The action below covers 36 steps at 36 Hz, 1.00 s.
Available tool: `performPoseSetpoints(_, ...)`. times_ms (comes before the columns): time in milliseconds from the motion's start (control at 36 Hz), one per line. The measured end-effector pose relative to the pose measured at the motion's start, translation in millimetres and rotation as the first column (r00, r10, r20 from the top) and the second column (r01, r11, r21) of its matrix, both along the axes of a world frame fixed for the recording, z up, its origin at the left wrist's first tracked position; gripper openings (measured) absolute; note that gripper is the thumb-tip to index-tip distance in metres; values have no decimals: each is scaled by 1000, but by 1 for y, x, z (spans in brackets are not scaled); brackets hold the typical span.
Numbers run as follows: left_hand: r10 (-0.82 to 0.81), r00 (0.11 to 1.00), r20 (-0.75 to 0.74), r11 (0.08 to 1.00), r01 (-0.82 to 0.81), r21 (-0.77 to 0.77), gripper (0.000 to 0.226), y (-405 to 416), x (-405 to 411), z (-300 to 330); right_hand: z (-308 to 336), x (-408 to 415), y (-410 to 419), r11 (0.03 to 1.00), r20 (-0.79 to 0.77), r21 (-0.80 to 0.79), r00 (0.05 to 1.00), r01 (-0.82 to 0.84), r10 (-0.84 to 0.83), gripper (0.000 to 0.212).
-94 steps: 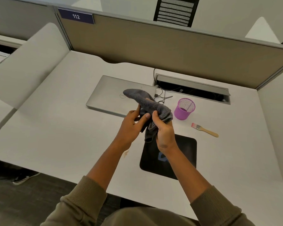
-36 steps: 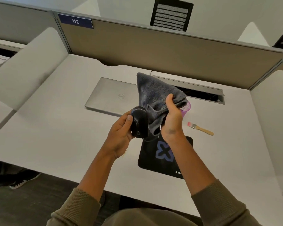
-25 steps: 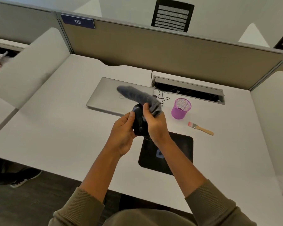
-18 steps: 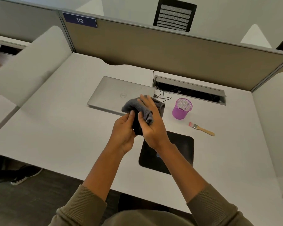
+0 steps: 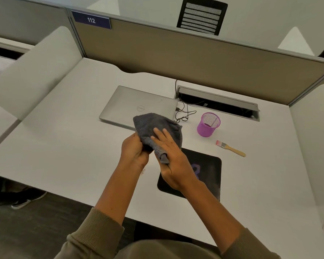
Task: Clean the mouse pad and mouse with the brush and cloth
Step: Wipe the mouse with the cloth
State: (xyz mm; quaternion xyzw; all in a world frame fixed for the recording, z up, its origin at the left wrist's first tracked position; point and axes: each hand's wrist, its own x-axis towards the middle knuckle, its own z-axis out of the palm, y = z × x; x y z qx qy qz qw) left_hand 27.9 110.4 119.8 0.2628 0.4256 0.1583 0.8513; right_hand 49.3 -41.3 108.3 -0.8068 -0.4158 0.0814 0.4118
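Two hands up over the desk [image 5: 67, 139]: left hand [image 5: 134, 150] cups the bundled grey cloth [image 5: 157, 128], right hand [image 5: 173, 161] presses flat-fingered on it. One mouse pad [image 5: 208, 176], one brush [image 5: 230, 148], one laptop [image 5: 137, 107], one purple cup [image 5: 208, 127], beige cubicle divider [image 5: 195, 58].

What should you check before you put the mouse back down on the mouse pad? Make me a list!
1. Mouse wiped all over: cannot tell, the cloth hides it.
2. Left hand has a firm grip under the cloth bundle: ok, its fingers curl around it.
3. Right hand on the cloth: ok, its fingers lie flat across the cloth.
4. Mouse pad has bare room to land on: ok, nothing lies on the part in view, though the right arm hides some.
5. Brush out of the way: ok, it lies on the desk beyond the pad, beside the purple cup.
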Motion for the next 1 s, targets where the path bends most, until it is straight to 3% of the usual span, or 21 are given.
performPoseSetpoints(167, 112, 994, 9, 994, -112, 9, 27, 11, 4, -5, 9, 16, -28, 993, -238, -37, 964, 115, -121, 56)
performPoseSetpoints(306, 106, 994, 11, 994, -106, 11, 24, 19, 2, -9, 11, 38, -50, 949, -329, 28, 899, 315, -289, 13)
performPoseSetpoints(444, 73, 997, 34, 997, -73, -10, 22, 22, -1, -13, 23, 54, -52, 867, -407, 111, 819, 485, -406, 19)
performPoseSetpoints(583, 23, 998, 59, 1000, -24, 10, 42, 21, -1, -10, 39, 66, -49, 820, -532, 142, 742, 554, -409, 21)
performPoseSetpoints(667, -13, 996, 92, 1000, 13, 7, 44, 21, -2, -8, 46, 71, -45, 762, -706, 195, 628, 618, -329, 18)
performPoseSetpoints(750, -55, 985, 166, 998, 59, -17, 40, 20, -2, -7, 49, 76, -41, 683, -876, 250, 461, 687, -143, 24)
performPoseSetpoints(861, -137, 964, 227, 989, 148, -30, 41, 19, -4, -6, 48, 79, -37, 657, -955, 280, 273, 700, 116, 36)
performPoseSetpoints(1000, -191, 942, 277, 978, 205, -24, 42, 19, -7, -5, 54, 83, -31, 602, -906, 418, 261, 680, 334, 27)
